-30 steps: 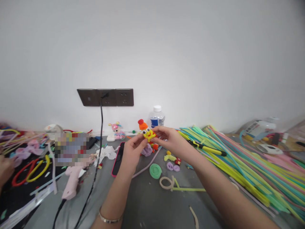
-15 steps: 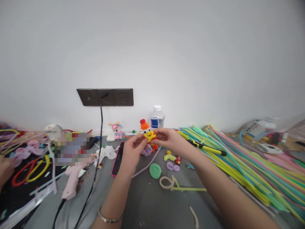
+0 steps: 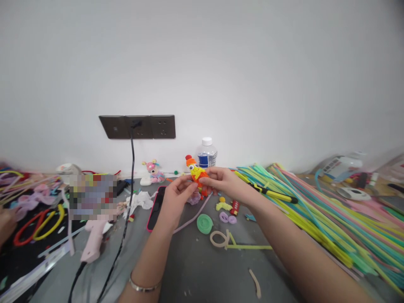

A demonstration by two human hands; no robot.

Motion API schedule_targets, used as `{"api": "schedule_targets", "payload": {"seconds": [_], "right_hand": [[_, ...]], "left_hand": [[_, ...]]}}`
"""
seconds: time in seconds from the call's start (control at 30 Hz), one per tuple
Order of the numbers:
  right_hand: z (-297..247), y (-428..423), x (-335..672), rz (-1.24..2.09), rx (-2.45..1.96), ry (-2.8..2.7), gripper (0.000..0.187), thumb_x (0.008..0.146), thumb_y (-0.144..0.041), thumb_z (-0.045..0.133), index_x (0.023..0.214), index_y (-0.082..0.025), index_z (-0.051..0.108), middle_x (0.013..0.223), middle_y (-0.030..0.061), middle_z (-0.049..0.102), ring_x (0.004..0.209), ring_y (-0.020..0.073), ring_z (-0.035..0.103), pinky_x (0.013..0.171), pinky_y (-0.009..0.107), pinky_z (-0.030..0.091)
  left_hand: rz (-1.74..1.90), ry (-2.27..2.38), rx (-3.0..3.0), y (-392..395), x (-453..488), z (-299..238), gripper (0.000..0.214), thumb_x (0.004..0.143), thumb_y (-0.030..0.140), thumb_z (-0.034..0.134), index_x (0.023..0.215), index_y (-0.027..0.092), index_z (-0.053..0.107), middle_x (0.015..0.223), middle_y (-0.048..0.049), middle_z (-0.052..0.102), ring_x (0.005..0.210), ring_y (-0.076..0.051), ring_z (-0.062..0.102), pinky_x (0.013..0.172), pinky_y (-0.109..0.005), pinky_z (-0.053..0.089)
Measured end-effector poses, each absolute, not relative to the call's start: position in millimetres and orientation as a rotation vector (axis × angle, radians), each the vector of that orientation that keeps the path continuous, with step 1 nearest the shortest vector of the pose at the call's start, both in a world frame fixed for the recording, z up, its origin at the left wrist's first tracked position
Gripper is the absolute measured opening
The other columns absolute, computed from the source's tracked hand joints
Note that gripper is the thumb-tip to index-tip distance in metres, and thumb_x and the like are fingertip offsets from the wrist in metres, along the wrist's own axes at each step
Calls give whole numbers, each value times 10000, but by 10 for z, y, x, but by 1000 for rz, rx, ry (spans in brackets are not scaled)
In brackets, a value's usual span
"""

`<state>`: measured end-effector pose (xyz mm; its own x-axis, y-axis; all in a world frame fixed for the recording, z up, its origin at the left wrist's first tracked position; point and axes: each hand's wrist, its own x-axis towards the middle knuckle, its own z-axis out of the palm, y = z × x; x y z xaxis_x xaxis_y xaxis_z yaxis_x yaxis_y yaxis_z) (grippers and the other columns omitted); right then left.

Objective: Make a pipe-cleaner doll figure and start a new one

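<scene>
Between my two hands, above the table, is a small pipe-cleaner doll (image 3: pixel 196 171) with an orange hat, a red pompom on top, googly eyes, a yellow face and an orange lower part. It leans a little to the left. My right hand (image 3: pixel 222 181) pinches its orange body from the right. The fingers of my left hand (image 3: pixel 179 193) close on its left side, low down. A fluffy purple piece (image 3: pixel 194 199) lies below the doll, partly hidden by my fingers. Just behind stands a clear bottle (image 3: pixel 207 153) with a white cap.
A pink glue gun (image 3: pixel 94 242) and a phone (image 3: pixel 155 212) lie left. A green coil (image 3: pixel 205 224), a beige ring (image 3: pixel 217 239) and purple loops (image 3: pixel 227 217) sit in front. Yellow-black pliers (image 3: pixel 274 194) rest on many pipe cleaners (image 3: pixel 328 223). Another person's hand (image 3: pixel 6 223) shows far left.
The doll has turned and tilted in my hands, and more of its orange body shows. My right fingers have shifted lower on it. The whole view has moved slightly.
</scene>
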<state>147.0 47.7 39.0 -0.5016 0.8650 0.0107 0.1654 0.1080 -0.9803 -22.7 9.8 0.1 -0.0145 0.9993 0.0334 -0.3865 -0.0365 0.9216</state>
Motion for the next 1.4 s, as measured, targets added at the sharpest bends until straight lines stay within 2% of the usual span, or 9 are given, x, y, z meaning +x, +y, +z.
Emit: {"api": "schedule_targets", "payload": {"seconds": [0.23,0.43,0.57,0.63,0.7,0.83,0.93,1.23,1.4], "right_hand": [[410,462,1466,1513,-1136,-1767,413,779,-560,698,676,-185,560,548,-34,588,463,74,493,452,216,336],[235,538,1401,1793,-1128,-1371,410,747,-555,740,695,-170,609,587,-12,614,478,72,497,451,207,325],[138,524,1280,1872,-835,-1140,369,723,-467,783,936,-189,666,918,47,729,731,124,646,648,232,477],[141,498,1237,1856,-731,-1147,412,728,-417,782,1064,-218,650,1132,67,708,926,161,663,794,272,496],[183,473,1232,1753,-799,-1257,410,765,-394,742,1121,-223,630,1194,76,685,988,176,650,844,299,488],[351,405,1345,1297,-1078,-1796,212,862,-357,598,954,-177,660,932,61,709,799,167,631,717,288,466],[437,315,1438,1015,-1327,-2306,140,817,-291,625,739,-176,643,723,39,676,670,168,596,611,273,409],[201,207,1247,725,-1746,-2752,322,692,-385,781,909,-163,694,938,133,733,854,282,675,562,280,339],[152,282,1295,900,-1642,-2672,211,672,-302,778,821,-180,692,864,79,720,778,226,653,561,260,359]], "left_hand": [[1464,981,928,95,-226,18,407,643,401,834,941,157,703,889,-50,716,743,-146,657,642,-251,542],[1586,1100,882,142,-270,8,436,644,430,811,954,163,660,957,-61,684,783,-155,649,616,-240,514],[1617,1108,888,152,-266,1,427,652,421,799,958,167,646,921,-54,673,784,-160,640,611,-242,508],[1618,1101,902,149,-263,3,422,654,419,796,956,167,644,911,-52,673,784,-161,636,614,-242,507],[1622,1099,906,144,-264,7,418,656,417,796,955,168,643,927,-54,675,798,-162,635,628,-245,511],[1628,1117,919,138,-272,2,409,674,414,787,973,173,647,974,-66,679,845,-176,641,658,-256,520],[1626,1120,932,142,-272,-15,384,684,417,782,955,179,650,963,-66,682,863,-187,647,666,-262,518],[1622,1132,961,156,-280,-31,378,685,420,783,946,178,657,965,-66,684,832,-176,650,646,-249,511],[1619,1135,977,149,-281,-38,356,701,404,768,949,173,657,979,-72,683,829,-171,641,650,-253,512]]}}
